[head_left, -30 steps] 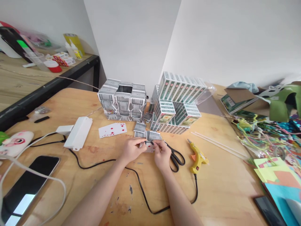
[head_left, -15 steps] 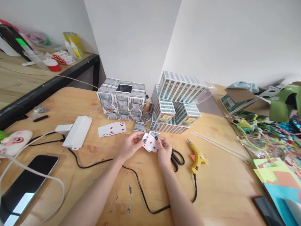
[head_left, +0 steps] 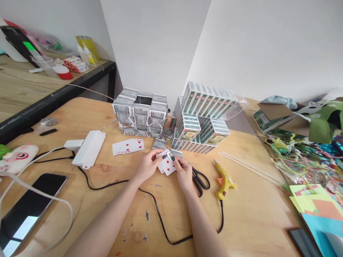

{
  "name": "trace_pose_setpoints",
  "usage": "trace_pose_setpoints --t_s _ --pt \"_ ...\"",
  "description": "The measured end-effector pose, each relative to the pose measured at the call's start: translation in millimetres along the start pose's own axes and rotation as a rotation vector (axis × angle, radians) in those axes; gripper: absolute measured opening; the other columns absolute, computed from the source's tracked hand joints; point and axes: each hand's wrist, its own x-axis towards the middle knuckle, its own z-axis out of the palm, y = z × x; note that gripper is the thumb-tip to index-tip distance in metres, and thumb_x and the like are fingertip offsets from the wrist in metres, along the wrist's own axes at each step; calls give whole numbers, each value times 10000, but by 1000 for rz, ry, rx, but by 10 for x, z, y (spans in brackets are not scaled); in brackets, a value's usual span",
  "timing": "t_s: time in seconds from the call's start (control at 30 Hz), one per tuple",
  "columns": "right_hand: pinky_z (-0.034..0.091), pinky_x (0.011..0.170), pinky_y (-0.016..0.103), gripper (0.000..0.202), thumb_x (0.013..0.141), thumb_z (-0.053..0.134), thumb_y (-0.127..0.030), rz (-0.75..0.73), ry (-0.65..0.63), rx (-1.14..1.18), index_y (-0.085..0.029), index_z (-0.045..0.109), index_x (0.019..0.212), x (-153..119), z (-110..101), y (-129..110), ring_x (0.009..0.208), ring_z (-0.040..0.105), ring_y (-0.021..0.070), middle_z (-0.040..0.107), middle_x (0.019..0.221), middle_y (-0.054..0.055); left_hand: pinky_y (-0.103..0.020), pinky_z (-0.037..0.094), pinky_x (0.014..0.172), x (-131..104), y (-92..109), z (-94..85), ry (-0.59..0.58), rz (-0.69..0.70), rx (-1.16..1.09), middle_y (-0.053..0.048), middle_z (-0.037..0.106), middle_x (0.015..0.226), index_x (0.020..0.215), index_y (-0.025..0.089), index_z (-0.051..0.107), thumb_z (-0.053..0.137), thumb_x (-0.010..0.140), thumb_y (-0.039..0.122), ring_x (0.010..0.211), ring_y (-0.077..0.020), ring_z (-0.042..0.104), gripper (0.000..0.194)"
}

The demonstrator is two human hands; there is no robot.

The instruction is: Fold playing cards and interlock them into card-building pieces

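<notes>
My left hand pinches the upper left edge of a playing card, where a narrow white strip shows folded over. Between my two hands are red diamond playing cards, overlapping a little and lying face up. The fingers of my right hand are closed on the right side of these cards, thumb on top. Just beyond my hands lie folded cards with grey patterned backs. A fanned row of diamond cards rests on the table to the left. Black scissors lie beside my right hand, partly hidden by it.
Behind stand a box built of folded cards and stacked card packs. A yellow glue gun with its black cable and clear glue sticks lie right. A power strip and a phone are left; craft scraps fill the right.
My hands have shifted on the cards; a narrow white folded edge now shows at the left hand. The diamond cards have spread apart slightly. The camera view has moved a little.
</notes>
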Motion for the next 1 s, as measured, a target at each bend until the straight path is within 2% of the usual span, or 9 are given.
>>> trace_pose_setpoints --t_s 0.1,0.23,0.3,0.47,0.57,0.67,0.77,1.0 --pt "459 631 297 267 725 597 -380 40 -89 30 -190 676 896 2 -16 -19 681 587 183 683 774 37 -221 420 542 -9 6 -3 6 -6 32 -20 601 758 902 161 571 499 795 347 619 -125 531 226" --pt "466 646 303 315 714 609 -391 86 -211 75 -201 669 957 10 -40 -46 711 600 188 688 854 42 -215 411 528 -10 5 -33 18 -9 73 -10 587 714 857 165 557 480 804 336 596 -118 517 196" --pt "463 634 292 299 710 611 -402 88 -214 70 -191 680 910 19 -50 -39 691 596 178 687 821 39 -212 406 523 -7 5 -42 6 -2 80 -3 579 696 843 167 557 478 803 339 587 -114 510 193" --pt "400 478 230 260 688 637 -417 141 -241 65 -160 653 728 26 -61 -1 498 520 118 628 591 5 -216 407 531 9 1 -34 2 -2 84 -9 595 707 843 169 596 522 774 351 606 -120 519 208" --pt "411 493 238 282 682 641 -434 148 -201 100 -158 638 732 17 -51 -8 516 531 124 630 615 13 -227 426 544 24 11 -46 17 -62 -28 -25 616 747 919 164 600 541 759 360 642 -137 547 261" --pt "442 548 260 312 678 638 -452 142 -135 142 -155 633 774 14 -39 -23 575 559 143 639 663 25 -241 445 566 41 41 -87 -70 -150 -180 -36 630 764 937 153 598 574 733 357 666 -150 568 290" --pt "447 571 262 308 679 638 -446 139 -95 166 -156 624 782 23 -38 -15 595 565 145 638 675 22 -242 441 567 53 68 -122 -140 -220 -227 -16 621 711 842 146 608 598 709 323 619 -134 557 222" --pt "432 529 249 307 683 641 -444 151 -97 136 -146 589 730 47 -59 33 519 526 122 581 575 -7 -216 391 553 69 49 -98 -99 -179 -163 21 578 634 716 138 578 600 686 272 566 -99 507 139"
